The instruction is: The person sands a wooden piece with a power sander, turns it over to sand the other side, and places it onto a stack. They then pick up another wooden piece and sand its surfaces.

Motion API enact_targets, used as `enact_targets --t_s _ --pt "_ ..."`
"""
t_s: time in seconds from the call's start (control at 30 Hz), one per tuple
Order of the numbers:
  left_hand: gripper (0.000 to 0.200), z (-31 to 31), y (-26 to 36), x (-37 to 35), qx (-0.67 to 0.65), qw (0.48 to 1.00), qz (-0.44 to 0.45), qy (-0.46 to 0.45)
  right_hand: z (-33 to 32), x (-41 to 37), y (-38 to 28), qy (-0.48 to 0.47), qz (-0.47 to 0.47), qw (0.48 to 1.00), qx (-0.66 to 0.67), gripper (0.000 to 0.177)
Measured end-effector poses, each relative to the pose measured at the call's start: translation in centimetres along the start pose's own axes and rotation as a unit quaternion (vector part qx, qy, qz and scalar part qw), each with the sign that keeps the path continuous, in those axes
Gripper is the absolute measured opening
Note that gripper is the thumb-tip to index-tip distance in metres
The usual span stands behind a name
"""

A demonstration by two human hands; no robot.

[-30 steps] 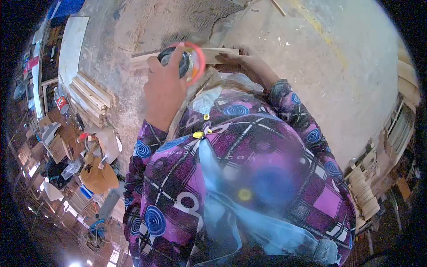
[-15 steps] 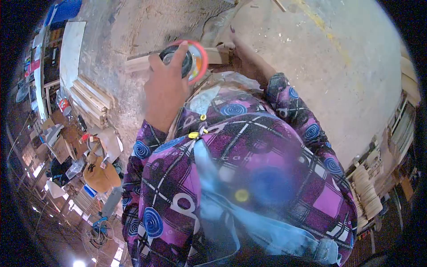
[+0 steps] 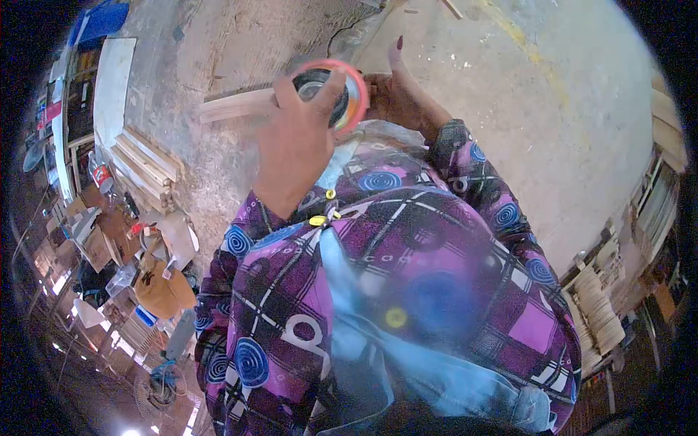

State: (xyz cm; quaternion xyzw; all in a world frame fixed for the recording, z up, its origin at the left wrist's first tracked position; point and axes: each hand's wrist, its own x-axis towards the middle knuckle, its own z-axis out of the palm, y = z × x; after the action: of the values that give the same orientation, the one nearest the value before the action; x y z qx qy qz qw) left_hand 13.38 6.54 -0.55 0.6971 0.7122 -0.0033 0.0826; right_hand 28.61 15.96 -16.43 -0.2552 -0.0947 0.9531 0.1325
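Note:
My left hand [image 3: 294,145] is closed around a round tool or disc [image 3: 354,94] with a black centre and a red-orange rim. The disc lies over a pale wooden strip [image 3: 236,107], which sticks out to the left and is blurred. Just right of the disc, my right hand [image 3: 411,98] has its thumb raised. Its other fingers are curled low near the strip's right end; what they grip is hidden by the disc and the hand itself.
Wooden strips [image 3: 149,167] are stacked on the floor at left, near a long pale board [image 3: 113,91]. Lower left are an orange-brown cap [image 3: 166,289] and a fan [image 3: 161,385]. More wood pieces [image 3: 596,312] lie at right. Blue material [image 3: 102,22] shows at top left.
My left hand and the disc have moved right along the strip, close to my right hand. My right hand's raised thumb has shifted slightly right.

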Motion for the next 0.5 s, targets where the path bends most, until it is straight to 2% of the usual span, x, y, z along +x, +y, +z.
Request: enact_targets --t_s 0.1,0.23,0.27,0.33,0.37,0.43,0.5 --pt "0.070 0.0 -0.1 -0.1 0.016 1.000 -0.006 -0.024 -0.2 0.3 0.1 -0.002 0.002 1.000 0.006 0.081" --pt "0.068 -0.2 -2.4 -0.6 -0.020 0.999 -0.026 -0.007 -0.2 0.4 0.6 -0.006 0.002 1.000 -0.003 0.076" --pt "0.066 -0.3 -3.6 -0.9 -0.027 0.996 -0.085 -0.015 0.2 0.2 0.6 -0.006 0.002 1.000 -0.003 0.076" --pt "0.063 -1.0 -5.1 -1.2 -0.018 0.981 -0.193 -0.023 2.5 -0.5 0.7 0.052 -0.057 0.973 -0.217 0.054" --pt "0.063 -1.0 -6.0 -1.6 -0.017 0.980 -0.197 -0.021 3.0 -0.5 1.0 0.049 -0.055 0.973 -0.220 0.054" --pt "0.063 -0.8 -7.6 -2.2 -0.010 0.979 -0.203 0.014 3.7 -0.2 1.4 0.137 -0.087 0.966 -0.204 0.038" --pt "0.062 -0.8 -7.1 -2.4 -0.023 0.981 -0.194 0.013 4.2 -0.4 1.7 0.139 -0.091 0.968 -0.186 0.037"
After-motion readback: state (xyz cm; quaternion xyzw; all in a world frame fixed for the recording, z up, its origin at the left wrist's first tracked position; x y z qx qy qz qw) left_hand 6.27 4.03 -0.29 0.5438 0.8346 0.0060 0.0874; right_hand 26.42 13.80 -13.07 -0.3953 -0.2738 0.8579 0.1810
